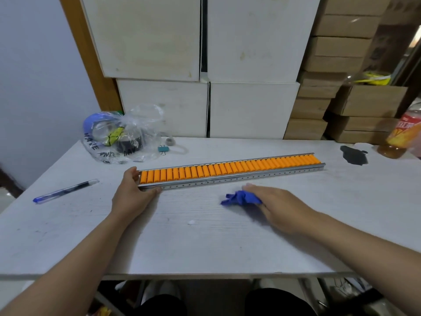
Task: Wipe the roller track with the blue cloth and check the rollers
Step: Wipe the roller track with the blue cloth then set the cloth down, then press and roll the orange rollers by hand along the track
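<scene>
A long metal roller track point(230, 176) with a row of orange rollers point(227, 168) lies across the white table point(182, 242), running from left centre up to the right. My left hand point(132, 192) grips the track's left end, thumb on the near rail and fingers over the far side. A crumpled blue cloth point(239, 198) lies on the table just in front of the track's middle. My right hand point(275, 205) rests flat on the cloth's right part, fingers stretched toward the track; part of the cloth is hidden under it.
A blue pen point(65, 191) lies at the left. A clear plastic bag point(120, 136) with tape rolls and a binder clip point(163, 149) sit at the back left. A dark stain point(354, 155) and a drink bottle point(401, 135) are at the back right. White and cardboard boxes stand behind.
</scene>
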A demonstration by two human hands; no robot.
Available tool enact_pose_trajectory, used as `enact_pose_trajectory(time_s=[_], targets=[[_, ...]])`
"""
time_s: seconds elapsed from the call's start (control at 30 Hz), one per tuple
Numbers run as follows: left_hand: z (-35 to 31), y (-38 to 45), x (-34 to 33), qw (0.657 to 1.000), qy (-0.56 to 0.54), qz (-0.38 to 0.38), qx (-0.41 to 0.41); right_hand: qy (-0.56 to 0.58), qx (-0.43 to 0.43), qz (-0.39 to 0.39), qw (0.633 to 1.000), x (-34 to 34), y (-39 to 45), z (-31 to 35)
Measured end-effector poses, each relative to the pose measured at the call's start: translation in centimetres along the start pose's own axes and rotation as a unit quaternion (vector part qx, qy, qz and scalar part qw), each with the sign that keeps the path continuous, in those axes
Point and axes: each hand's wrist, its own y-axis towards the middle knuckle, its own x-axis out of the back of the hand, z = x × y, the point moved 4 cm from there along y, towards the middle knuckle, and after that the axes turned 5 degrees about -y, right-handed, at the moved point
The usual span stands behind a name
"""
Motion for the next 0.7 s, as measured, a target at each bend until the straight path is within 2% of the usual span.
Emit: enact_pose_trajectory(time_s=[0.17,0.3,0.37,0.53,0.7], targets=[[0.0,-0.1,0.1,1.000,0.005,0.000,0.000,-0.090,0.054,0.095,0.990,-2.8,-1.1,-0.8],[-0.1,-0.2,0.1,1.000,0.006,-0.001,-0.002,-0.076,0.074,0.116,0.988,-3.6,-1.6,-1.5],[-0.1,-0.2,0.1,1.000,0.007,-0.002,-0.003,-0.061,0.077,0.107,0.989,-3.3,-1.6,-1.3],[-0.2,-0.1,0.0,1.000,0.009,0.003,-0.002,0.003,0.061,-0.003,0.998,-2.4,1.0,1.4],[-0.2,-0.3,0.1,0.999,0.027,0.015,-0.011,-0.013,0.095,0.041,0.995,-2.9,3.3,5.1]])
